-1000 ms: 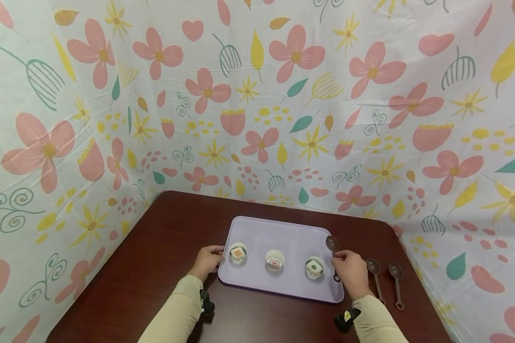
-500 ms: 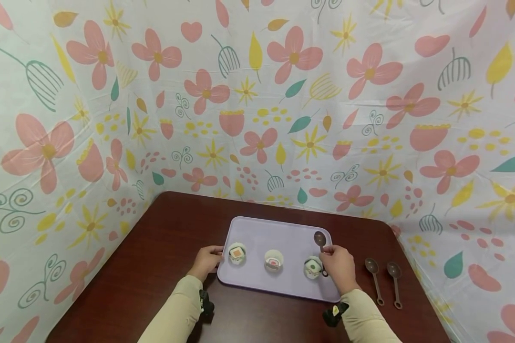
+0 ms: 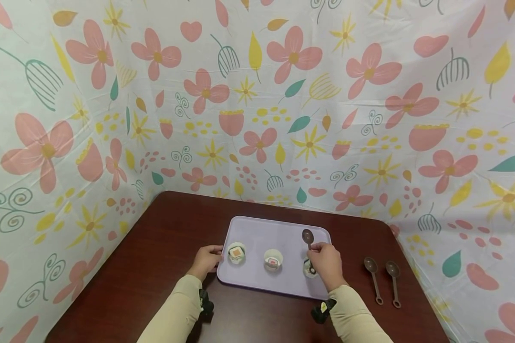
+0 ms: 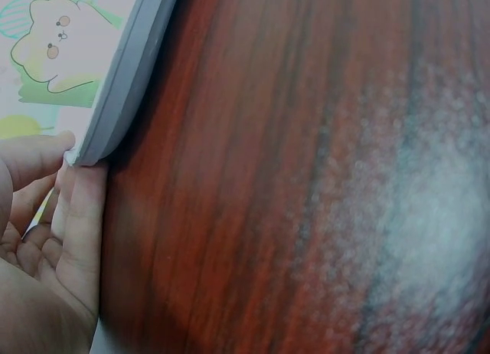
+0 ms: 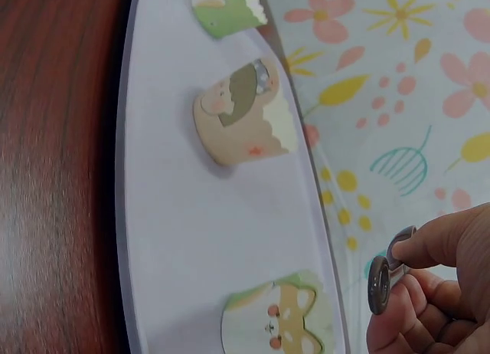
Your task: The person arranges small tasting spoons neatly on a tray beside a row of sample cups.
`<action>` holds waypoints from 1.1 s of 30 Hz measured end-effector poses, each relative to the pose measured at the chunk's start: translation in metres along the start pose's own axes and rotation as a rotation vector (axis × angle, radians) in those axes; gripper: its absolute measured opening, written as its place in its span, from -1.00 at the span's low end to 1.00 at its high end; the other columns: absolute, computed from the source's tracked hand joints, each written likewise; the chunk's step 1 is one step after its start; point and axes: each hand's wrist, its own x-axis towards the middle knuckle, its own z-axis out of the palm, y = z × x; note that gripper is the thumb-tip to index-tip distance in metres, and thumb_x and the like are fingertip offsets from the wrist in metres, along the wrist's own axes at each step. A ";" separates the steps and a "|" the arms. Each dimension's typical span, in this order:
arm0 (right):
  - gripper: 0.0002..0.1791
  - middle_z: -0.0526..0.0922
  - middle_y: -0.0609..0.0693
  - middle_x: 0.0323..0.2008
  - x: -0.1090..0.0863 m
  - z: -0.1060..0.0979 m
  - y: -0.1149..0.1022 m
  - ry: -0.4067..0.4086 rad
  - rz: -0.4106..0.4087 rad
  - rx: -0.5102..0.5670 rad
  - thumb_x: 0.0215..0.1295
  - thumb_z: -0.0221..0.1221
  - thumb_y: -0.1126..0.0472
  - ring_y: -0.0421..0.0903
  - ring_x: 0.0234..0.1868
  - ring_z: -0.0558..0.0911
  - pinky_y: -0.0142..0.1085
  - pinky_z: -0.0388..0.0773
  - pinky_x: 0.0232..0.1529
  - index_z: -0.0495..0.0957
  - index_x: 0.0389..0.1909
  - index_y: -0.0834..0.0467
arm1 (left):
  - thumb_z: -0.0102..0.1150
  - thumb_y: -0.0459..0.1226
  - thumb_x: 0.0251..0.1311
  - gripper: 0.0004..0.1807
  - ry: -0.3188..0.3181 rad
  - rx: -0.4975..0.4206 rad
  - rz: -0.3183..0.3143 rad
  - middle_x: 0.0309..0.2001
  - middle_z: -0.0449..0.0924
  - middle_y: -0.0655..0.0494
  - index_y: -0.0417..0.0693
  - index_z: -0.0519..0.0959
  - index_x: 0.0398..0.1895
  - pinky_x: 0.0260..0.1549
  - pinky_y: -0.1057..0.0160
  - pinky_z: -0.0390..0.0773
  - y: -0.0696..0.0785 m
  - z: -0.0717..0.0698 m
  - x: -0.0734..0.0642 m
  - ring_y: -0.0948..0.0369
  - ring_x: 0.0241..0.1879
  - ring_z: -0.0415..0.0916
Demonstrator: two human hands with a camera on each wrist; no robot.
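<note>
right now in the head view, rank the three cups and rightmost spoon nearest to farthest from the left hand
1. Left cup, left on the lilac tray
2. Middle cup, mid-tray
3. Right cup, partly behind the right hand
4. Rightmost spoon, far right on the table

three spoons [image 3: 371,265], three cups [image 3: 272,267], one tray [image 3: 257,233]

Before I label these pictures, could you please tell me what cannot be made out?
Right cup, head view: partly behind the right hand.
Bowl of held spoon, right wrist view: mostly behind that hand.
Left hand, left wrist view: cut off at left.
Details inside middle cup, head view: too small.
</note>
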 end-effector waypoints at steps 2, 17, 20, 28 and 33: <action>-0.74 0.75 0.06 -0.40 -0.001 0.003 -0.003 0.001 -0.001 0.003 0.16 0.28 0.22 -0.05 -0.39 0.65 -0.18 0.58 -0.38 0.72 -0.21 0.32 | 0.28 -0.47 0.20 -0.59 0.002 0.004 -0.001 -0.15 0.62 -0.07 -0.24 0.64 0.15 -0.30 0.01 0.72 0.001 0.000 0.000 0.05 -0.14 0.62; -0.80 0.73 0.02 -0.47 -0.003 0.021 -0.021 0.017 -0.017 0.026 0.11 0.29 0.25 -0.09 -0.44 0.63 -0.23 0.55 -0.39 0.73 -0.30 0.30 | 0.28 -0.46 0.21 -0.59 0.013 0.009 -0.004 -0.12 0.62 -0.07 -0.21 0.64 0.15 -0.30 0.02 0.72 0.001 0.001 -0.001 0.05 -0.14 0.63; -0.80 0.73 0.02 -0.47 -0.004 0.026 -0.022 0.012 -0.020 0.041 0.10 0.30 0.26 -0.09 -0.44 0.63 -0.23 0.55 -0.38 0.73 -0.30 0.30 | 0.29 -0.46 0.21 -0.59 0.013 0.007 -0.010 -0.12 0.62 -0.07 -0.21 0.64 0.16 -0.30 0.02 0.72 0.000 0.001 0.001 0.04 -0.15 0.63; -0.80 0.72 0.02 -0.45 -0.006 0.035 -0.032 -0.015 -0.005 0.052 0.13 0.30 0.25 -0.10 -0.44 0.62 -0.25 0.56 -0.41 0.72 -0.27 0.30 | 0.29 -0.45 0.21 -0.59 0.013 0.013 -0.010 -0.12 0.62 -0.06 -0.19 0.64 0.16 -0.31 0.03 0.71 0.000 0.001 -0.001 0.05 -0.16 0.63; -0.79 0.72 0.02 -0.45 -0.009 0.038 -0.042 -0.028 -0.001 0.068 0.10 0.31 0.26 -0.10 -0.45 0.63 -0.24 0.57 -0.42 0.72 -0.27 0.30 | 0.29 -0.46 0.20 -0.58 0.009 0.008 -0.006 -0.11 0.62 -0.08 -0.21 0.64 0.16 -0.31 0.03 0.72 0.001 0.001 -0.001 0.05 -0.15 0.63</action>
